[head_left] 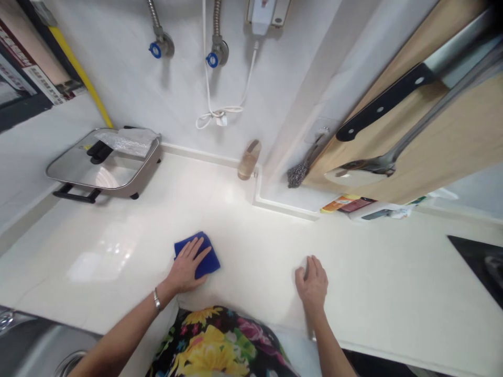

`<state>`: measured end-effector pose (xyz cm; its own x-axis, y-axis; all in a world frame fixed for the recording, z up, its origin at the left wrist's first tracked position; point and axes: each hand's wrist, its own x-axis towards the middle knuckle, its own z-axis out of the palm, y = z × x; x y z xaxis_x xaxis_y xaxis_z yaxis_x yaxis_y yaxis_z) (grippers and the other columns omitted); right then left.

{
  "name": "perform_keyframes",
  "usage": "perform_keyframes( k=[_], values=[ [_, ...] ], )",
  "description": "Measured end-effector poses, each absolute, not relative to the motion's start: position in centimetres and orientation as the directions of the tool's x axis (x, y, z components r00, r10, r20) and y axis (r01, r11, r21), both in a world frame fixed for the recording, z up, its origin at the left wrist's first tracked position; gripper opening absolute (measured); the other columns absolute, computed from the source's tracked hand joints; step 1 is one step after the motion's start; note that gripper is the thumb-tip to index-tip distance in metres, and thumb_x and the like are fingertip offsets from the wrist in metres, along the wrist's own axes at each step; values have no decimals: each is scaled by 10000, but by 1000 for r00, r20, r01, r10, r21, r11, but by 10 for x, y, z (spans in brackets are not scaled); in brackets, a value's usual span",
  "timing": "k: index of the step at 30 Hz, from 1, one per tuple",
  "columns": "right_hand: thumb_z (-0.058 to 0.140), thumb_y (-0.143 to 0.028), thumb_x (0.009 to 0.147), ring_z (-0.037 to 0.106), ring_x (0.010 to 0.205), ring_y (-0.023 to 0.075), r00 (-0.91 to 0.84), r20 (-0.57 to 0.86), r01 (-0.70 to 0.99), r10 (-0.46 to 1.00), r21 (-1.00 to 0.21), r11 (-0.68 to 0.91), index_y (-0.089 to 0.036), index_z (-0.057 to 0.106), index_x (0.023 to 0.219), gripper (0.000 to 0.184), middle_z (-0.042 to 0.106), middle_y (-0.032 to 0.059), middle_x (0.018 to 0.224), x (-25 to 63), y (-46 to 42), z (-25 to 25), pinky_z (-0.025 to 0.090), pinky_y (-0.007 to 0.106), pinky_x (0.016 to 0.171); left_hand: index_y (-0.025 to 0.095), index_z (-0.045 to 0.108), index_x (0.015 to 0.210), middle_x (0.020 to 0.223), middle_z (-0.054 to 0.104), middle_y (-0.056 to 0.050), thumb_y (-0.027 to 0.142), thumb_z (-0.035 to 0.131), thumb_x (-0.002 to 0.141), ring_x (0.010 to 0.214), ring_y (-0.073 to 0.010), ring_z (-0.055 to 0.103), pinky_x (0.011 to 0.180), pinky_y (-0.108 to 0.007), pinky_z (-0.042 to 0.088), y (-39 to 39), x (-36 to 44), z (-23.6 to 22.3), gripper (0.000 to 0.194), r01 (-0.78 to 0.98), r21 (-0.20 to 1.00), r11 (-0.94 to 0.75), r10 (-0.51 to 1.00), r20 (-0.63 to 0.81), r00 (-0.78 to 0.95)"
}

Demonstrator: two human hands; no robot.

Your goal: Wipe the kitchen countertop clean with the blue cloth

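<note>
My left hand (186, 267) lies spread on a folded blue cloth (206, 264), pressing it against the pale stone countertop (251, 235). The fingers cover the cloth's left half. My right hand (312, 283) rests on the bare countertop to the right, its fingers loosely curled, touching the surface. Nothing shows in that hand, though a faint pale speck (303, 263) sits by its fingertips. A floral garment (220, 340) on my body fills the bottom edge between my arms.
A steel sink (35, 345) lies at the lower left. Far back stand a lidded electric pan (102, 162) and a small bottle (249, 159). A wooden board (432, 141) with a black-handled knife (385, 102) hangs right, above a steel scourer (297, 175). A black cooktop (481, 267) lies right.
</note>
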<state>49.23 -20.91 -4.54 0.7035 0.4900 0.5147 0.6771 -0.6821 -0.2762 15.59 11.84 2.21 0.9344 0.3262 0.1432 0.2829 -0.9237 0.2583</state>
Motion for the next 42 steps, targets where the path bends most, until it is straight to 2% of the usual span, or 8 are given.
perform_keyframes(
  k=[7,14,21,25,31,36,42],
  values=[
    [439,-354,950,464,1366,322,698,525,680,487,-274,-680,-117,480,1430,538,528,200,1451,492,-207,-48,383,566,1135,179,404,1544,1671,236,-159,470,566,894,1541,-373,213,1242,-561,225,155,216,16,730,475,234,-848,522,223,823],
    [421,-365,949,469,1353,309,690,546,680,474,-265,-684,-130,489,1409,521,537,188,1443,493,-203,-51,374,546,1128,139,427,1525,1656,259,-194,520,551,874,1532,-402,222,1230,-575,221,187,279,11,764,574,221,-789,614,240,752],
    [395,-370,950,458,1365,315,716,522,659,464,-285,-697,-143,479,1415,524,529,188,1450,492,-199,-51,367,554,1130,78,412,1518,1642,256,-245,511,523,856,1522,-452,204,1196,-648,207,199,338,7,798,618,261,-742,670,273,690],
    [398,-353,948,453,1374,318,729,507,645,459,-286,-708,-143,468,1427,528,528,185,1455,492,-197,-47,370,557,1135,68,365,1539,1656,203,-253,501,513,849,1527,-470,162,1187,-686,165,197,372,11,828,599,282,-749,658,219,720],
    [422,-329,942,423,1401,307,757,458,622,466,-284,-730,-129,468,1421,521,520,181,1467,490,-197,-37,359,540,1157,89,347,1556,1673,189,-210,517,522,859,1535,-455,143,1213,-652,131,177,400,13,836,532,272,-802,589,204,782],
    [435,-319,936,419,1409,301,767,448,613,459,-301,-730,-134,455,1433,531,514,178,1477,490,-198,-35,349,540,1167,103,338,1562,1682,165,-196,526,548,862,1543,-433,139,1233,-612,126,156,394,10,844,450,258,-855,502,195,843],
    [429,-330,931,430,1407,309,763,455,621,460,-319,-716,-139,461,1435,540,516,182,1474,491,-201,-39,346,552,1170,118,305,1575,1690,125,-193,519,552,878,1555,-421,94,1236,-615,132,116,361,11,841,375,268,-888,426,169,889]
  ],
)
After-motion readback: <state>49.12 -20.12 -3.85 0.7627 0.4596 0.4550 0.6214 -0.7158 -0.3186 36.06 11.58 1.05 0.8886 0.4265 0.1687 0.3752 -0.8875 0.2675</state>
